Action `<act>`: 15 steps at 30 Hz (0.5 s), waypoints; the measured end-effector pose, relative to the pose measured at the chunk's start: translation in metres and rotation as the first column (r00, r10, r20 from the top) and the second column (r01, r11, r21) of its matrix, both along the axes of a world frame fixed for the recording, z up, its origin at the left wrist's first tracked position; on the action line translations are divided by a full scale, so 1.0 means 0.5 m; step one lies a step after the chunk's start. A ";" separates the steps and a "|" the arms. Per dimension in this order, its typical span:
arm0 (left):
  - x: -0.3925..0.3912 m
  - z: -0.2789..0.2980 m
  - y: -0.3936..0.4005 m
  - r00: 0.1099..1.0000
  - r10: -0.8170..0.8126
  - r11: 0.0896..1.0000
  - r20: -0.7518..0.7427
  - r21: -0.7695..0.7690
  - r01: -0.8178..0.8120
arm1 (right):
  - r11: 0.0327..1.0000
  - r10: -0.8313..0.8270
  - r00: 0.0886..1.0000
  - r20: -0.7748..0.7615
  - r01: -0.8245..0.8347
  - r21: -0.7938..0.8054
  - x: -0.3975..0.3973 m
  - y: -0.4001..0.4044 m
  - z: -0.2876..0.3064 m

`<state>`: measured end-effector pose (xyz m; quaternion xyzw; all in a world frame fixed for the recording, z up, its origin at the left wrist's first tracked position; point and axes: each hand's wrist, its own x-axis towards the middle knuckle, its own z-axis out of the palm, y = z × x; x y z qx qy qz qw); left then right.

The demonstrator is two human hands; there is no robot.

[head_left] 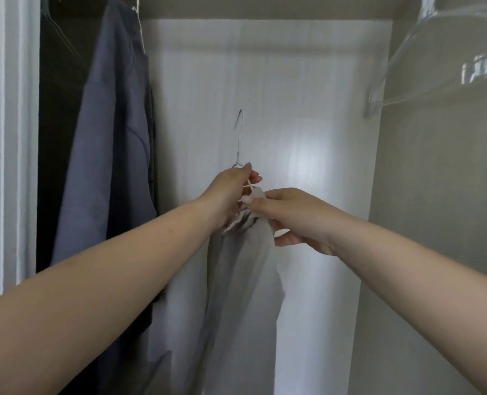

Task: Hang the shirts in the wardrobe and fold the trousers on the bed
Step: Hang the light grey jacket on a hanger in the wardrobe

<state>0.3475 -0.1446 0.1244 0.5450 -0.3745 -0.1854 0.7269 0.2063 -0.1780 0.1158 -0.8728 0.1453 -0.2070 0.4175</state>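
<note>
A blue-grey shirt (108, 143) hung at the wardrobe's left. At centre the left hand (228, 195) pinched a wire hanger (239, 138) at its neck, while the right hand (293, 215) gripped the pale shirt (242, 280) by its collar. Light, limp cloth probably handles best held there. Clear hangers (436, 67) hung right.

back panel (265, 81) – white, glare | side wall (436, 195) – beige

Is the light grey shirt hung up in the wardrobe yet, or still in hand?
Still in hand. The left hand holds its wire hanger, whose hook is free in mid-air; the right hand pinches the light grey shirt.
</note>
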 end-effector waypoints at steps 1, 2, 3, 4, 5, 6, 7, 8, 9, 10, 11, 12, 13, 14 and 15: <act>-0.005 0.012 -0.006 1.000 -0.003 1.000 0.029 -0.007 0.003 | 1.000 -0.009 1.000 -0.015 0.008 -0.022 -0.002 0.001 0.015; -0.010 0.025 -0.010 0.999 -0.007 1.000 0.054 -0.017 0.008 | 0.999 -0.022 1.000 -0.008 0.021 -0.037 0.001 -0.001 0.026; -0.012 0.038 -0.012 0.997 -0.001 1.000 0.083 -0.030 0.004 | 0.998 -0.040 0.999 0.026 0.041 -0.046 0.004 -0.003 0.037; -0.011 0.054 -0.013 0.993 0.009 0.999 0.117 -0.041 -0.004 | 0.998 -0.059 0.995 0.086 0.062 -0.032 0.009 -0.009 0.046; -0.010 0.075 -0.013 0.988 0.020 0.998 0.154 -0.055 -0.011 | 0.997 -0.076 0.984 0.164 0.075 0.011 0.015 -0.009 0.058; -0.008 0.093 -0.011 0.982 0.030 0.998 0.189 -0.058 -0.019 | 0.995 -0.079 0.966 0.248 0.062 0.076 0.022 -0.012 0.066; -0.006 0.111 -0.006 0.974 0.038 0.998 0.223 -0.058 -0.026 | 0.989 -0.081 0.944 0.318 0.038 0.140 0.030 -0.011 0.077; -0.003 0.133 0.001 0.966 0.048 0.998 0.255 -0.062 -0.033 | 0.984 -0.079 0.926 0.369 0.012 0.181 0.041 -0.010 0.094; 0.002 0.154 0.009 0.958 0.061 0.997 0.282 -0.069 -0.044 | 0.979 -0.072 0.913 0.402 -0.012 0.203 0.051 -0.004 0.113; 0.009 0.173 0.017 0.949 0.083 0.995 0.305 -0.081 -0.061 | 0.977 -0.061 0.899 0.434 -0.035 0.210 0.064 0.000 0.133; 0.016 0.190 0.026 0.942 0.102 0.992 0.321 -0.098 -0.074 | 0.975 -0.055 0.885 0.462 -0.052 0.215 0.075 0.007 0.153; 0.022 0.208 0.038 0.938 0.113 0.990 0.328 -0.115 -0.079 | 0.974 -0.054 0.872 0.486 -0.062 0.219 0.092 0.010 0.178; 0.026 0.220 0.050 0.941 0.108 0.989 0.321 -0.128 -0.070 | 0.971 -0.055 0.862 0.504 -0.070 0.227 0.105 0.018 0.200; 0.032 0.232 0.062 0.942 0.102 0.988 0.319 -0.139 -0.060 | 0.973 -0.053 0.853 0.519 -0.074 0.220 0.119 0.027 0.222; 0.039 0.245 0.076 0.937 0.108 0.988 0.332 -0.142 -0.064 | 0.975 -0.039 0.846 0.532 -0.084 0.205 0.135 0.036 0.245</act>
